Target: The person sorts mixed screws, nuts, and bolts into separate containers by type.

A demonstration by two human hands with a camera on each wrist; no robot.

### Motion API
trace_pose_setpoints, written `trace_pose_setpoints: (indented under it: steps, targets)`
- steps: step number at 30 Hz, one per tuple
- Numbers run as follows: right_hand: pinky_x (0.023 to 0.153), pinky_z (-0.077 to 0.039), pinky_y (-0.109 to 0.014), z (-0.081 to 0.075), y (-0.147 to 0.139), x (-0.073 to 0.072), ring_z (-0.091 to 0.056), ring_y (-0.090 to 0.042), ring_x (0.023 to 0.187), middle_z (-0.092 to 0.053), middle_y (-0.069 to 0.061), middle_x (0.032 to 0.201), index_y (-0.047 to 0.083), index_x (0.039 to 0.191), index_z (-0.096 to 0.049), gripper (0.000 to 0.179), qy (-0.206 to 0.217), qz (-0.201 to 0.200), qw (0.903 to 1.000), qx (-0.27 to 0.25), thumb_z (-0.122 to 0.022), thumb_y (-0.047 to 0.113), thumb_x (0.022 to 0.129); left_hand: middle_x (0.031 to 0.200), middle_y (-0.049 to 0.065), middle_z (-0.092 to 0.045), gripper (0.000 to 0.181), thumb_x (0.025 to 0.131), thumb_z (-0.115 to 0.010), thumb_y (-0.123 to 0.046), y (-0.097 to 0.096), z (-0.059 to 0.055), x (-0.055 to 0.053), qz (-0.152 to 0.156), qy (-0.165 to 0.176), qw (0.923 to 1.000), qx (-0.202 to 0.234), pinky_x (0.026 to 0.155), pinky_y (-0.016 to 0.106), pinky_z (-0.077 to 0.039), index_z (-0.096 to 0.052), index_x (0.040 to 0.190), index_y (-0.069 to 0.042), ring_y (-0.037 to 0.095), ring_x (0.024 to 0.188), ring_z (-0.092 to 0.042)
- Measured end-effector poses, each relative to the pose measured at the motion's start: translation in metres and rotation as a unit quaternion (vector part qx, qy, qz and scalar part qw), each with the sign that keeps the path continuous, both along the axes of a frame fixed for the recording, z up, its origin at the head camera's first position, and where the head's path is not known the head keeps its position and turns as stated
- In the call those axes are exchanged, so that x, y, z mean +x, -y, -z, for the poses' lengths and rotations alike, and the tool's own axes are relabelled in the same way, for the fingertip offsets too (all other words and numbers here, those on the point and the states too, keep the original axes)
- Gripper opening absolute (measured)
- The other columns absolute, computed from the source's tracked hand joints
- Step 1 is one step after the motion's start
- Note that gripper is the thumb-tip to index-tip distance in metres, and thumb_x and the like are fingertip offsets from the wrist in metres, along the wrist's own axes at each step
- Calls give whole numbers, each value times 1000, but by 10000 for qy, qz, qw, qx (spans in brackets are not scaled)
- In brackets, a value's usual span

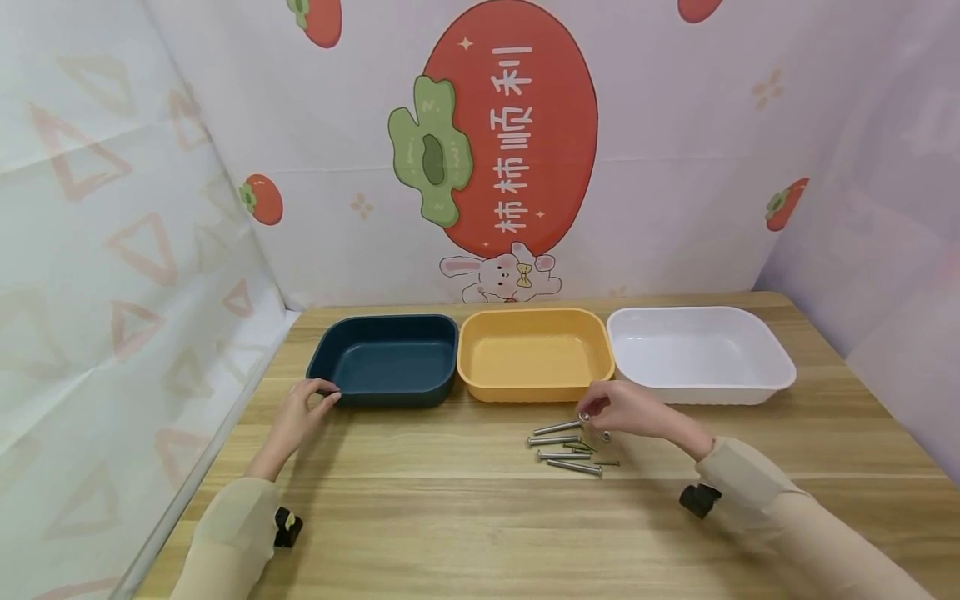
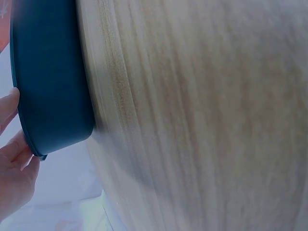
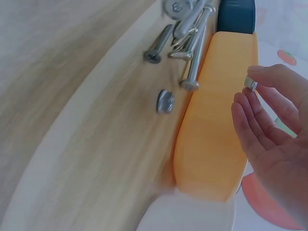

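Note:
My right hand [image 1: 621,407] pinches a small metal nut [image 3: 250,83] between thumb and fingertips, raised above the table in front of the yellow tray [image 1: 536,393]. Below it lie several silver bolts [image 1: 555,440] in a loose group, with a thin greenish-gold screw [image 1: 586,447] and a small dark screw [image 1: 607,463] among them. A second nut [image 3: 165,101] rests on the table near the bolts. My left hand [image 1: 298,417] grips the rim of the dark blue tray [image 1: 397,398] at its front left corner, thumb and fingers on the edge.
A white tray [image 1: 705,395] stands to the right of the yellow one, so the three trays form a row along the back of the wooden table [image 1: 450,533]. Behind them hangs a printed cloth [image 1: 660,225], and more cloth covers both sides.

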State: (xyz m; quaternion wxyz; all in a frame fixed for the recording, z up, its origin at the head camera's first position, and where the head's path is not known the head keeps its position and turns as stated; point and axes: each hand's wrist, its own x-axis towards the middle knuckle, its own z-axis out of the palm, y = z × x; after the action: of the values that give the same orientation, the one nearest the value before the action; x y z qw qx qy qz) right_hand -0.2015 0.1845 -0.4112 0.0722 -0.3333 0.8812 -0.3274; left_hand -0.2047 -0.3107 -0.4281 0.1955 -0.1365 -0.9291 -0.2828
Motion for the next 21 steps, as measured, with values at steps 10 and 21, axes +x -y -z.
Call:
trace_pose_setpoints:
  steps: [10, 21]
  targets:
    - [67, -47, -24, -5, 27, -6, -55, -11, 76, -60, 1, 84, 1, 90, -66, 16, -14, -429, 9981, -439, -64, 1, 74, 86, 18, -60, 9, 79, -63, -2, 0, 0, 0, 37, 17, 10000, -24, 79, 48, -36, -61, 86, 2, 36, 91, -49]
    - [65, -48, -21, -4, 60, -14, -57, -10, 74, -61, -2, 82, 1, 88, -66, 14, -339, -655, 9950, -673, -64, 0, 74, 85, 17, -60, 9, 78, -64, -1, 0, 1, 0, 20, -82, 10000, -39, 78, 48, -37, -61, 86, 1, 35, 89, -49]
